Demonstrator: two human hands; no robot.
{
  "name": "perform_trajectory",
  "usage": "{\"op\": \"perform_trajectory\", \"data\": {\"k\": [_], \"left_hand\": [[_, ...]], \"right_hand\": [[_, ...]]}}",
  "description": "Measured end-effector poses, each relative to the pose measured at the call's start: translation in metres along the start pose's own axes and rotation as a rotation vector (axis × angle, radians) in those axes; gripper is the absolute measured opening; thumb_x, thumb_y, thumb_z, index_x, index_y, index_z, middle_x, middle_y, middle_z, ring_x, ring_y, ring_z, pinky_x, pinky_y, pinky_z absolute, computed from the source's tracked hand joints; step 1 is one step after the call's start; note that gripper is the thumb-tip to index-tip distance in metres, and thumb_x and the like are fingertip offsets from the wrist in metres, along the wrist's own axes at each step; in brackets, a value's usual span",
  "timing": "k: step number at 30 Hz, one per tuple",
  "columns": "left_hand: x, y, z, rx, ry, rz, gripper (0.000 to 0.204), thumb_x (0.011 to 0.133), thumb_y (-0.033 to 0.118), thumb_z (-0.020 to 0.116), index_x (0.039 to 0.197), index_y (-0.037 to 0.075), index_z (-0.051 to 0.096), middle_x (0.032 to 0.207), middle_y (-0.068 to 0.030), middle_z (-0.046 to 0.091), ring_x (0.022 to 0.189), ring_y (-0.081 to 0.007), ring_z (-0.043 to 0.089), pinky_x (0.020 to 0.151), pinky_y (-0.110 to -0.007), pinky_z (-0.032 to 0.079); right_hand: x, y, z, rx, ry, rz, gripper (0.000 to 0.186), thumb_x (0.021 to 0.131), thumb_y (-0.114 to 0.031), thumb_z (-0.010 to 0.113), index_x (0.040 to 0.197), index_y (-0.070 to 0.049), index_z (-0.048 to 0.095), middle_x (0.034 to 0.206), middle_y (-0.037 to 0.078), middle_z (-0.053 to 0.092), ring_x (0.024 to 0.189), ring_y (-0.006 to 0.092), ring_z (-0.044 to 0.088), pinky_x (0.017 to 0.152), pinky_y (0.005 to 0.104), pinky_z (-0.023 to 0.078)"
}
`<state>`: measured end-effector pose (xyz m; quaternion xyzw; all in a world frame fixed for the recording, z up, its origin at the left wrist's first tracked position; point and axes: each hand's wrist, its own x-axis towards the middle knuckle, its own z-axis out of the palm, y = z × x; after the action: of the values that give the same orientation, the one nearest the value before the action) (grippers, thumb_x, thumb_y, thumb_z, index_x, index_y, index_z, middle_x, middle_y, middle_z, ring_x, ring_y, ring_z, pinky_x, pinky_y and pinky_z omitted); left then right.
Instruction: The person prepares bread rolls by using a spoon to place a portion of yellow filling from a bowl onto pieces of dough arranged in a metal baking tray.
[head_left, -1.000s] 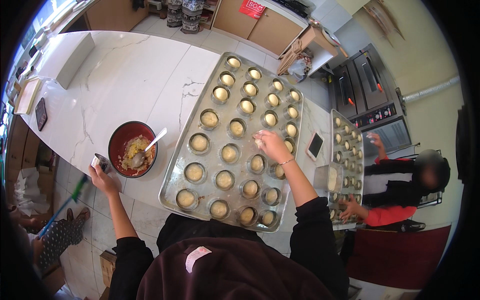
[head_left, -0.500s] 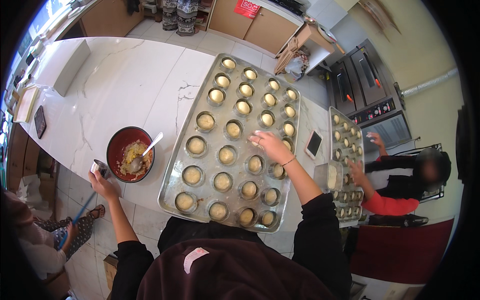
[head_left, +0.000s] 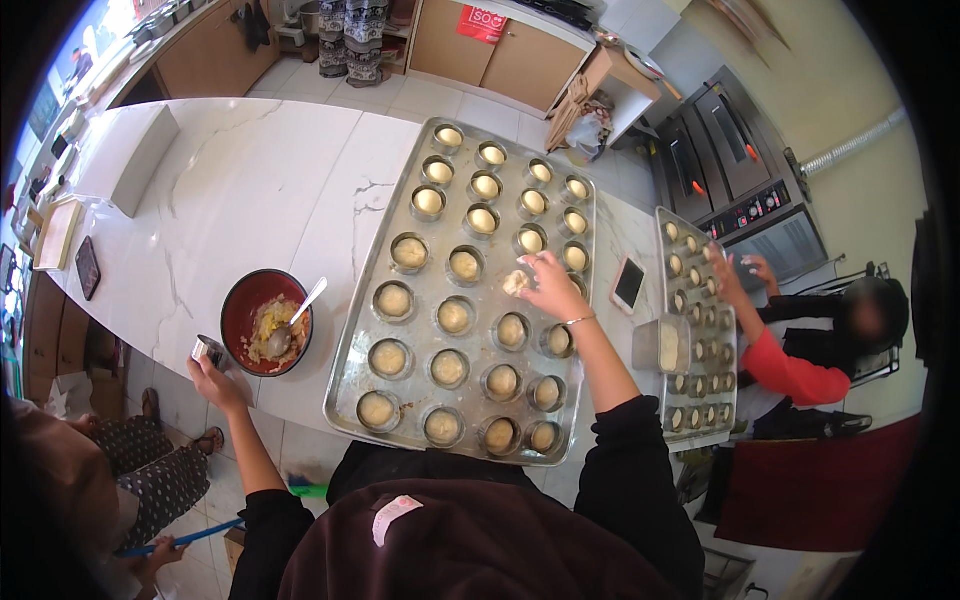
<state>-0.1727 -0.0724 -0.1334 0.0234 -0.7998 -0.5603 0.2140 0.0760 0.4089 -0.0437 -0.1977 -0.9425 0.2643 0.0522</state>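
Note:
My left hand (head_left: 219, 385) grips a small metal ring mould (head_left: 208, 350), beside a red bowl with a dark rim (head_left: 243, 352). Inside the bowl are a pale, crumbly filling (head_left: 268, 325) and a metal spoon (head_left: 300, 308). Over the middle of a large metal baking tray (head_left: 340, 410), my right hand (head_left: 555, 290) pinches a lump of dough (head_left: 517, 283) in its fingertips. Rows of ring moulds stand on the tray, each with a round of dough (head_left: 455, 317) in it. Below the pinched lump is a gap in the rows.
A phone (head_left: 628, 284) lies right of the tray. Beyond it are a second filled tray (head_left: 690, 437) and a clear container (head_left: 660, 345), where a person in red sleeves (head_left: 790, 365) works. Another phone (head_left: 88, 268) lies far left. Someone with a blue stick (head_left: 185, 538) stands at lower left.
My right hand has turned, and the dough lump now shows at its fingertips. My left hand still has the ring mould, slightly lower in view. The person at lower left has shifted the blue stick.

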Motion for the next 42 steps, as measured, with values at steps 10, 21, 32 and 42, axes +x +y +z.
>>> {"op": "perform_trajectory", "data": {"k": [10,21,32,42], "left_hand": [[-0.002,0.006,0.001,0.023,0.001,0.049,0.036,0.087,0.03,0.038,0.091,-0.004,0.05,0.074,-0.0121,0.055,0.064,-0.0211,0.051,0.058,-0.033,0.041],[-0.006,0.009,-0.006,-0.13,0.059,-0.04,0.036,0.086,0.03,0.042,0.091,-0.004,0.051,0.073,-0.0062,0.052,0.065,-0.0142,0.048,0.055,-0.028,0.043],[-0.274,-0.001,-0.125,-0.401,0.362,-0.625,0.032,0.085,0.032,0.039,0.104,0.008,0.048,0.09,-0.0069,0.052,0.082,-0.0175,0.053,0.062,-0.033,0.049],[-0.598,0.015,-0.214,0.199,0.536,-1.065,0.036,0.084,0.037,0.049,0.098,0.004,0.049,0.084,-0.0105,0.055,0.066,-0.0185,0.055,0.042,-0.028,0.045]], "right_hand": [[0.007,-0.034,0.022,-0.282,-0.05,0.258,0.049,0.066,-0.021,0.069,0.11,-0.008,0.052,0.098,0.018,0.052,0.085,0.0348,0.054,0.076,0.0416,0.045],[0.004,-0.016,0.037,-0.3,0.079,0.021,0.033,0.066,-0.012,0.064,0.097,-0.004,0.057,0.089,0.019,0.056,0.082,0.0366,0.054,0.076,0.0432,0.044],[-0.034,-0.012,-0.053,0.048,-0.082,-0.039,0.055,0.07,-0.016,0.068,0.119,-0.006,0.046,0.109,0.015,0.05,0.098,0.0278,0.051,0.078,0.0349,0.044],[-0.144,-0.025,-0.13,0.606,0.085,-0.069,0.049,0.079,-0.01,0.061,0.123,-0.001,0.041,0.125,0.01,0.044,0.106,0.0228,0.046,0.082,0.0301,0.044]]}}
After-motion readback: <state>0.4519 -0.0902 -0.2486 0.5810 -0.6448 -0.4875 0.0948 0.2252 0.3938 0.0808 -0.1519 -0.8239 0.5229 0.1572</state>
